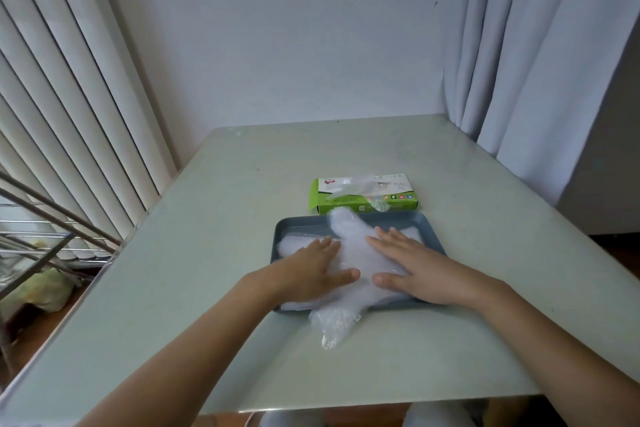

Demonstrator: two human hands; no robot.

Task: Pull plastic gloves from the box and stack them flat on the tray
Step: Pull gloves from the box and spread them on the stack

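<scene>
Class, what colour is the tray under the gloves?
The tray is dark blue-grey, seen in the head view, the only one.

Crinkly clear plastic gloves (356, 253); matt tray (301, 222); glossy cardboard box (398, 201).

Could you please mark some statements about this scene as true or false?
1. The left hand and the right hand press flat on the plastic gloves. True.
2. The glove box stands on the tray. False: it sits on the table, behind the tray.
3. A protruding glove pokes out of the box's opening. True.
4. Every glove lies wholly inside the tray. False: one glove overhangs the near rim onto the table.
</scene>
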